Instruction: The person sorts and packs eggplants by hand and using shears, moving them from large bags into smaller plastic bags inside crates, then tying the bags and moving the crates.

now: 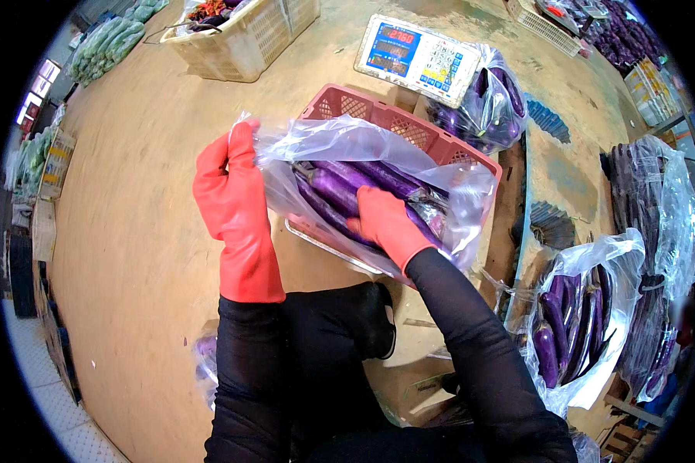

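Long purple eggplants (336, 185) lie in a clear plastic bag (301, 139) that lines a reddish plastic crate (405, 127). My left hand (235, 185), in a red rubber glove, pinches the bag's left edge and holds it up. My right hand (390, 224), gloved the same way, reaches inside the bag with its fingers curled over an eggplant; part of the fingers is hidden against it. Beyond the crate stands a white scale with a blue display panel (417, 58). Under the crate shows a pale metal edge (332, 251).
A filled bag of eggplants (486, 104) sits beside the scale, and an open one (571, 324) stands at the lower right. More bagged eggplants (649, 255) are stacked at the far right. A cream basket (239, 42) stands at the back, with bagged green vegetables (104, 46) at the far left.
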`<state>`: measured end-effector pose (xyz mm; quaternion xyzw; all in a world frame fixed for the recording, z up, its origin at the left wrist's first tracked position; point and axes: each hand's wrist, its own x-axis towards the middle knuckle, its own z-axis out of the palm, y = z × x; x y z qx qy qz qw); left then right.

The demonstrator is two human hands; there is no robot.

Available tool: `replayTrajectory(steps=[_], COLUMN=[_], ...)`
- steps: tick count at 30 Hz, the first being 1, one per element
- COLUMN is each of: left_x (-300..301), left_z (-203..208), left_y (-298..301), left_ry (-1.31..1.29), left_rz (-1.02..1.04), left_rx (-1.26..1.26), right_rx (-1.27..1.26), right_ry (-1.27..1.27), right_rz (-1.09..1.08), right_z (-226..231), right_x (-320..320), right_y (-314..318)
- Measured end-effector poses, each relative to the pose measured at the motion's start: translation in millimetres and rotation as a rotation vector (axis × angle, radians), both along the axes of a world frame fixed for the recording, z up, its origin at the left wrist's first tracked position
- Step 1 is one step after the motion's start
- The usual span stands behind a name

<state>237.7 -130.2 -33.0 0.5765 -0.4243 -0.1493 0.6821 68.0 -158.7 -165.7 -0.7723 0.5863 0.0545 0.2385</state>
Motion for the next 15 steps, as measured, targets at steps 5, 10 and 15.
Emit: replayTrajectory(steps=[5, 10, 15], left_x=[3, 10, 12], left_z=[0, 1, -7], left_y=[4, 2, -7], left_ry=[0.034, 0.09, -0.037], left_rz=[0.023, 0.064, 0.029], left_rx=[0.046, 0.059, 0.168], right_rx=[-0.138, -0.072, -0.046], right_ry=[-0.097, 0.239, 0.175], right_rz=[0.091, -0.021, 0.274], right_z=[-10, 23, 84], right_x=[-41, -128, -187], right_y=[36, 67, 137])
